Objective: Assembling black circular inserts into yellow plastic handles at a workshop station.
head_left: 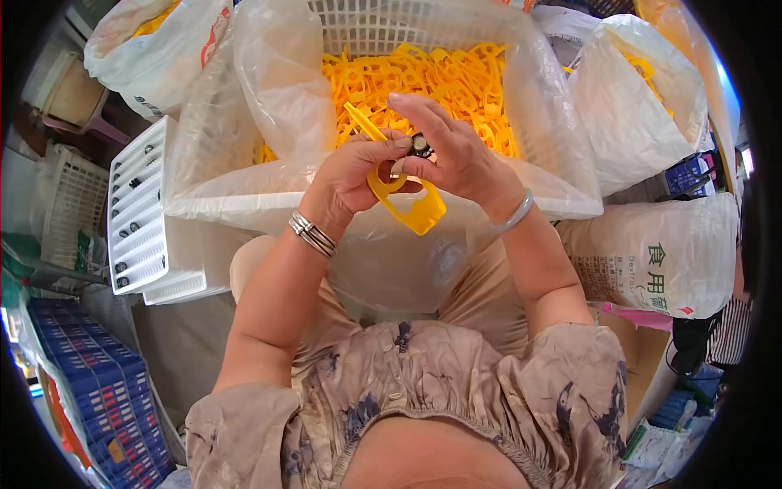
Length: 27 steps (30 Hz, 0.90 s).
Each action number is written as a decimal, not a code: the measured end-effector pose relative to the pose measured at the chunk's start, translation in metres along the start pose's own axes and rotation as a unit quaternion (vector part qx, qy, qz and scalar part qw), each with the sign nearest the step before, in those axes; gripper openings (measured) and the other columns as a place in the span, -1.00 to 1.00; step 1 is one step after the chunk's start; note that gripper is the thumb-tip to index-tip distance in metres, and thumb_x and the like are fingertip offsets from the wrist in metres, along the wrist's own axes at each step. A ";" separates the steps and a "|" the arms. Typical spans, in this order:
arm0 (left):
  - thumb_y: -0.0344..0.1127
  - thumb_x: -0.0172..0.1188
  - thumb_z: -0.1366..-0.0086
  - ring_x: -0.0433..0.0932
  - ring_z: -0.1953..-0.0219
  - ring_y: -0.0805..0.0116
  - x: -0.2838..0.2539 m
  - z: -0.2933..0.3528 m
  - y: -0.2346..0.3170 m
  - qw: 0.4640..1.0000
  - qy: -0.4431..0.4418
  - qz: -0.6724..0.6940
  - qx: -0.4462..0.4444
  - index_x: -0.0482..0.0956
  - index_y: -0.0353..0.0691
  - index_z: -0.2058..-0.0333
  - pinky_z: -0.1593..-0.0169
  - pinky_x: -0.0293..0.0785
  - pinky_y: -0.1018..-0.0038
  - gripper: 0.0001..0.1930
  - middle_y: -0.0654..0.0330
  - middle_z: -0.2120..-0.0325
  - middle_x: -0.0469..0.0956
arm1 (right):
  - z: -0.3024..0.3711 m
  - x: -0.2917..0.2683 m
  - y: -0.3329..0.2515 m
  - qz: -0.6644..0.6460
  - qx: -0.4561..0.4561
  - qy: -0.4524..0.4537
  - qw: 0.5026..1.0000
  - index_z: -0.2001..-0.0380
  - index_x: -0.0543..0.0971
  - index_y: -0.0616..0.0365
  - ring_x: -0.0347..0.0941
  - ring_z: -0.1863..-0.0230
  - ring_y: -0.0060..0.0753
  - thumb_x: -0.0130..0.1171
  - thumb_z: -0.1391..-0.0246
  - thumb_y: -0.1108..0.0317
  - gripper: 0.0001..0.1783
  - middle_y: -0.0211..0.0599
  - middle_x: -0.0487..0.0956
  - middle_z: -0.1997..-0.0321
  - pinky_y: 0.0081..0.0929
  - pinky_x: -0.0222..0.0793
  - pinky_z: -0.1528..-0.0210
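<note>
A: Where are the two hands?
B: Close together in front of the crate [358, 20], over its near rim. The left hand [358, 167] is clamped on a yellow piece [419, 216], whose ring and broad end hang just below the fingers.
A: And the yellow strip [365, 121] above that hand?
B: It slants up and away to the left. I can't tell whether it belongs to the same piece.
A: What is the right hand [471, 155] doing?
B: Its fingers reach up and forward, spread from the thumb. A small dark part [419, 146] with a round silvery face sits between the two hands, right at the left thumb's tip. Whether the right hand grips it, I can't tell.
A: What lies beyond them?
B: A pile [440, 90] of yellow pieces in the crate, with a clear liner [285, 81] draped over the sides.
A: To the left?
B: A white tray [153, 236] with ridged rows, dark bits [122, 266] scattered along it. Farther out and nearer the body is a blue stack [98, 391].
A: To the right?
B: A white bag [639, 98] beyond, yellow showing inside, and a printed sack [652, 253] nearer the body.
</note>
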State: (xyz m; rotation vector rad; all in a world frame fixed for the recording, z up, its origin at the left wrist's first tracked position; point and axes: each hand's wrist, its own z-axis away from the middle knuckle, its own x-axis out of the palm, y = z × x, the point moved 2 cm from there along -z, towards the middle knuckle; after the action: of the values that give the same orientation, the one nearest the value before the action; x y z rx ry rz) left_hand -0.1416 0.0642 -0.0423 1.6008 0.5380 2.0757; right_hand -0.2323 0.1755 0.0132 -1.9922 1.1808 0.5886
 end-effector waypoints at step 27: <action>0.17 -0.37 -0.24 0.50 0.35 0.13 -0.004 0.000 0.019 0.999 -0.035 0.034 -0.019 0.35 -0.24 0.18 0.37 0.49 0.16 -0.43 0.07 0.38 0.47 | -0.003 0.008 -0.001 -0.092 -0.032 0.017 0.995 0.32 0.51 0.20 0.36 0.53 -0.39 0.21 0.33 0.56 -0.65 -0.25 0.45 0.41 -0.61 0.31 0.50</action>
State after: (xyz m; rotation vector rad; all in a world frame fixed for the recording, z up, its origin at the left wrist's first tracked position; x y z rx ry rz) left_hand -0.1434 0.0470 -0.0348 1.6845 0.4225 2.0583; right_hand -0.2273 0.1692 0.0104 -2.1451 0.9950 0.5060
